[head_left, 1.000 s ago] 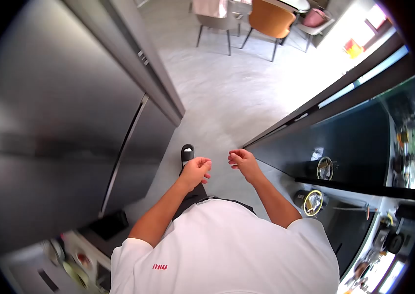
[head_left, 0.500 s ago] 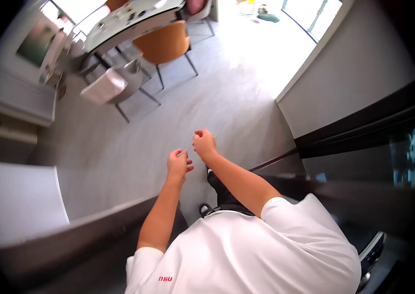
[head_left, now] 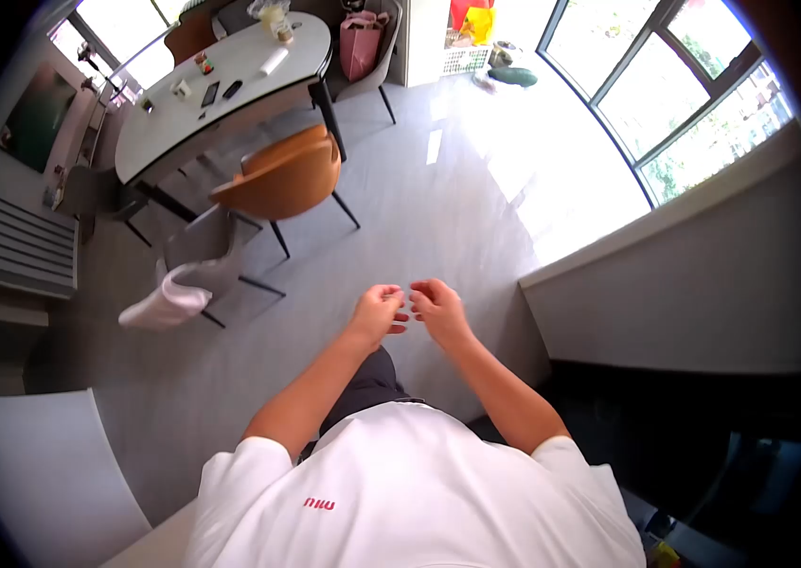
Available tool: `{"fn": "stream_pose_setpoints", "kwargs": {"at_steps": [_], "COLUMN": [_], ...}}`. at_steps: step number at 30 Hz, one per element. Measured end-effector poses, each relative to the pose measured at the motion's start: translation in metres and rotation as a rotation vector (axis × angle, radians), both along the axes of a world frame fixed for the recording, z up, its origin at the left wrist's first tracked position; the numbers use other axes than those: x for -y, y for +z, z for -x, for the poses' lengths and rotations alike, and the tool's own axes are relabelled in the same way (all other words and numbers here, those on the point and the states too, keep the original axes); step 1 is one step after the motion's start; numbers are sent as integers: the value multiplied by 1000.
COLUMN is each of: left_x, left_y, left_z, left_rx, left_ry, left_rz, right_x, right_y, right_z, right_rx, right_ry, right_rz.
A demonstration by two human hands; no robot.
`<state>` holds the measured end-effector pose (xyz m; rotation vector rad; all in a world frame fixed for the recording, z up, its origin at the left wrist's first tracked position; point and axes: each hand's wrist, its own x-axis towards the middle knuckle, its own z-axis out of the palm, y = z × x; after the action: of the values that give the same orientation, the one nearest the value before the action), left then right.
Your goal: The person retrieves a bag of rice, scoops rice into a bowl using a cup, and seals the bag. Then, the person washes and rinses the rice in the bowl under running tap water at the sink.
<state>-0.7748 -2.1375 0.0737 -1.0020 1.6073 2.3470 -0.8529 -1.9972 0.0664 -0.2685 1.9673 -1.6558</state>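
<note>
Head view, my left hand (head_left: 381, 315) and right hand (head_left: 438, 310) near each other, empty, fingers loosely curled, orange chair (head_left: 285, 180) ahead beside white-topped table (head_left: 240, 71).

The person wears a white shirt (head_left: 419, 492) behind the fingers (head_left: 397, 329), lightly creased, with short, loose sleeves (head_left: 254, 456). Small red lettering (head_left: 319, 504) marks its front, farther back from the left fingers than the hem. Dark trousers (head_left: 367, 381) show between the fingers and the shirt, with a dark waistband (head_left: 410, 400).
</note>
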Motion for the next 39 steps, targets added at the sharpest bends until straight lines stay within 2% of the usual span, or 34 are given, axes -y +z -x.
{"fn": "stream_pose_setpoints", "kwargs": {"at_steps": [6, 9, 11, 14, 17, 23, 28, 33, 34, 37, 39], "left_x": [53, 78, 88, 106, 122, 183, 253, 303, 313, 394, 390], "left_y": [1, 8, 46, 56, 56, 35, 69, 70, 66, 13, 24], "left_z": [221, 377, 400, 497, 575, 791, 936, 1083, 1114, 1207, 1279], "left_rx": [11, 21, 10, 2, 39, 106, 112, 125, 134, 119, 163], "left_ry": [-312, -458, -522, -573, -588, -463, -367, -250, -232, -210, -251], "left_rz": [3, 0, 22, -4, -12, 16, 23, -23, -30, 4, 17], "right_x": [-10, -4, 4, 24, 48, 123, 198, 254, 267, 353, 347], "right_y": [16, 20, 49, 63, 59, 20, 43, 31, 31, -18, -7], "right_z": [179, 308, 314, 394, 469, 713, 902, 1082, 1119, 1220, 1292], "right_rx": [-12, 48, 92, 86, 87, 65, -36, -107, -111, -184, -181], "right_ry": [-252, -388, -438, -452, -422, -244, -108, 43, 76, 162, 229], "right_rz": [-40, -8, 18, -9, -50, -131, -235, -350, -367, -429, -534]}}
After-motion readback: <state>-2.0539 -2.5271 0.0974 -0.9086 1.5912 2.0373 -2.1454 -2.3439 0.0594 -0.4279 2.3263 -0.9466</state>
